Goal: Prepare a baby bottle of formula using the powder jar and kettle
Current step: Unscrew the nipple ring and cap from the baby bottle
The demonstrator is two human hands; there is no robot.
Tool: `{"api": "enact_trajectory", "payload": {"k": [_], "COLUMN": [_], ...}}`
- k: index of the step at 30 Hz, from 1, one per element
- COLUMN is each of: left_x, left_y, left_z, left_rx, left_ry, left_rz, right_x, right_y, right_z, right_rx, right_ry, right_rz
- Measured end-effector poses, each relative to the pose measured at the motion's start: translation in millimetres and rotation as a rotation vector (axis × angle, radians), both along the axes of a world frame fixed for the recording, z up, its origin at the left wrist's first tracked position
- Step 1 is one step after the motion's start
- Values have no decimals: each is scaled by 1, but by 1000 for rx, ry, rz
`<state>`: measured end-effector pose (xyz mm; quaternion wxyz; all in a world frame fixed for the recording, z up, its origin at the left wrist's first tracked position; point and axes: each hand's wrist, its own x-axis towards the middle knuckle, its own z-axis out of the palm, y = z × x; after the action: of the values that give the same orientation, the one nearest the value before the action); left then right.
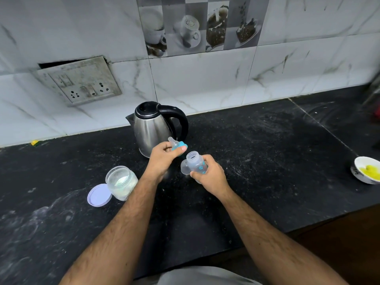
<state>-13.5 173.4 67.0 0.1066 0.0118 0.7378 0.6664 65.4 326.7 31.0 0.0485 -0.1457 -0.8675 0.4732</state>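
Observation:
My right hand (208,175) grips a small clear baby bottle (196,162) with blue markings, its mouth uncovered and tilted toward the kettle. A clear dome cap (184,167) sits against the bottle's left side. My left hand (164,159) holds the blue screw ring with its clear teat (177,145), lifted a little above and left of the bottle. The steel kettle (153,128) with a black lid and handle stands just behind both hands. To the left, the powder jar (121,182) stands uncovered with white powder inside, and its lilac lid (99,195) lies beside it.
A black stone counter (267,161) runs to a marble-tiled wall with a socket plate (79,81) at the back left. A white bowl (367,169) with yellow food sits at the right edge. The counter's front edge drops off at lower right.

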Motion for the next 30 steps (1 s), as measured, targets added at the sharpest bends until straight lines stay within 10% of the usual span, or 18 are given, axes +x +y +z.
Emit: {"api": "enact_trajectory", "payload": {"k": [16,30], "left_x": [4,-3], "left_y": [-16,-18], "left_z": [-77,-107], "left_rx": [-600,-641], "left_ry": [22,38], "left_rz": [-15,-3], "right_x": [-1,-3], "right_y": [12,14], "right_z": [-11,-19], "right_rx": [-57,-38], "right_ry": [-3,4], "right_rz": [-46,-41]}}
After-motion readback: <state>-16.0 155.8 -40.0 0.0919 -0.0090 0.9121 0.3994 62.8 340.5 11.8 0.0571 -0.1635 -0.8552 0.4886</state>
